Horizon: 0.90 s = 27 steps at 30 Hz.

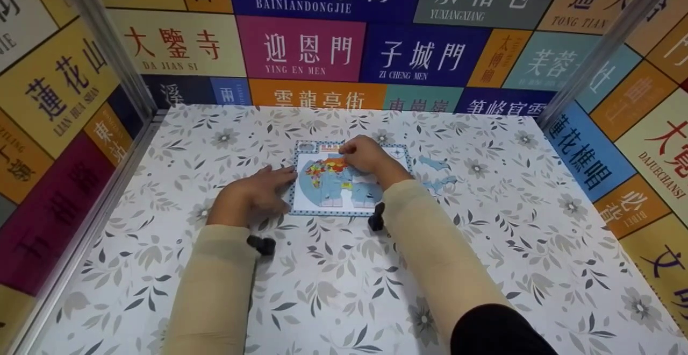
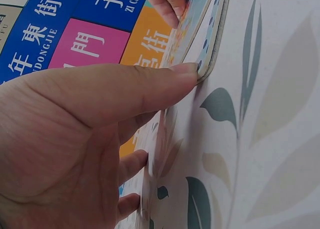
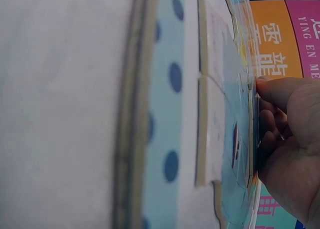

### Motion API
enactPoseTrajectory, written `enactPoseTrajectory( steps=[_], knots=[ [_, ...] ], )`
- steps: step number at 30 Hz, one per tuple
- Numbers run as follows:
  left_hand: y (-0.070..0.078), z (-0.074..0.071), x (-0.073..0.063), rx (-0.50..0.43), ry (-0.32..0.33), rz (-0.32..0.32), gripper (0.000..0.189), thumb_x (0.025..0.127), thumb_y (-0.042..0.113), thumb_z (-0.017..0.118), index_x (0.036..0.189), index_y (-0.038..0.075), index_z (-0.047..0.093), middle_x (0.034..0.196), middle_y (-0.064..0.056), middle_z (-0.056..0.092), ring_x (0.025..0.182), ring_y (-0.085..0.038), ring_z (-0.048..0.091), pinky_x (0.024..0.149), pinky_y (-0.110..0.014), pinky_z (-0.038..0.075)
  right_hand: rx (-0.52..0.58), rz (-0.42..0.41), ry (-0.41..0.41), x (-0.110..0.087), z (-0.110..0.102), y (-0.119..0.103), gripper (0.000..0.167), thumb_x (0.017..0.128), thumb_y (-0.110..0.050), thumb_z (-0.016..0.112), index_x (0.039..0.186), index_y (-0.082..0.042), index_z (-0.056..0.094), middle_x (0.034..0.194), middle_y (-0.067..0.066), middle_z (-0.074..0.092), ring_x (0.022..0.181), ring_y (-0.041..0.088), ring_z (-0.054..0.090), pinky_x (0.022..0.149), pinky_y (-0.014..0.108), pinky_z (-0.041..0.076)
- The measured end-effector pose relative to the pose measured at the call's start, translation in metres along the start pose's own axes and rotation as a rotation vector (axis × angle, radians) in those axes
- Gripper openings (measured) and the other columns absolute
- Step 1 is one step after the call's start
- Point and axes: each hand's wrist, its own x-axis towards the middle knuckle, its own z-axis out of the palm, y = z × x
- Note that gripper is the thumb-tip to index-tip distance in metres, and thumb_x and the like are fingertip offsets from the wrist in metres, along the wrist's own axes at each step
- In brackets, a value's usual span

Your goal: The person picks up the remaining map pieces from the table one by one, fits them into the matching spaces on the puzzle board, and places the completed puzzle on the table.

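Observation:
A world-map jigsaw board (image 1: 349, 213) with a dotted blue border lies on the table, several of its pieces set inside. My left hand (image 1: 258, 189) is at the board's left side, fingers spread and straight. In the left wrist view its thumb (image 2: 150, 86) rests against the board's rounded corner (image 2: 204, 71). Over the board's upper part, my right hand (image 1: 371, 156) has its fingers curled and fingertips together beside the orange-red map area (image 1: 334, 164). The right wrist view shows its thumb and fingers pinching a puzzle piece (image 3: 251, 139), mostly seen edge-on.
Two loose blue puzzle pieces, an upper one (image 1: 434, 164) and a lower one (image 1: 442, 184), lie right of the board. The table (image 1: 322, 279) has a leaf-and-flower pattern. Panels with Chinese lettering (image 1: 306, 48) stand behind it and at both sides.

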Motion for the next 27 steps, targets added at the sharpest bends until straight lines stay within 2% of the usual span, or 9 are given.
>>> enactPoseTrajectory(
  steps=[6,13,20,24,27],
  knots=[
    [-0.002,-0.001,0.001,-0.012,-0.002,-0.020,0.091,0.096,0.034,0.080,0.167,0.051,0.026,0.180,0.025,0.004,0.170,-0.023,-0.017,0.132,-0.074,-0.001,0.016,0.026,-0.008,0.000,0.002,-0.002,0.025,0.107,-0.025,0.067,0.131,-0.021,0.072,0.128,0.002,0.062,0.123,0.022,0.059,0.118,0.041,0.051],
    [-0.003,0.000,0.002,-0.015,-0.001,-0.016,0.091,0.096,0.033,0.080,0.167,0.050,0.026,0.179,0.026,0.005,0.170,-0.022,-0.017,0.133,-0.072,-0.002,0.007,0.038,-0.031,-0.002,0.001,-0.003,0.026,0.108,-0.027,0.065,0.133,-0.023,0.070,0.129,-0.001,0.060,0.124,0.020,0.058,0.119,0.040,0.050],
    [0.000,0.001,0.000,-0.032,0.007,-0.024,0.091,0.094,0.032,0.081,0.166,0.052,0.028,0.179,0.027,0.007,0.170,-0.021,-0.016,0.133,-0.072,-0.003,-0.015,-0.114,-0.014,-0.019,-0.016,0.007,0.034,0.110,-0.025,0.060,0.142,-0.019,0.069,0.139,0.007,0.063,0.123,0.024,0.058,0.115,0.045,0.051],
    [0.000,0.000,0.000,-0.029,0.000,-0.015,0.092,0.094,0.033,0.081,0.166,0.051,0.028,0.179,0.027,0.008,0.170,-0.022,-0.016,0.133,-0.072,-0.003,0.008,-0.124,-0.006,-0.029,-0.033,0.019,0.036,0.109,-0.027,0.061,0.143,-0.019,0.068,0.139,0.007,0.062,0.121,0.025,0.060,0.109,0.046,0.054],
    [0.000,-0.002,0.001,0.006,-0.007,0.006,0.092,0.094,0.033,0.080,0.168,0.047,0.027,0.180,0.023,0.007,0.170,-0.025,-0.015,0.133,-0.072,-0.002,-0.013,-0.143,0.021,-0.034,-0.047,0.034,0.036,0.109,-0.027,0.062,0.143,-0.017,0.068,0.139,0.009,0.064,0.123,0.027,0.062,0.108,0.048,0.055]
  ],
)
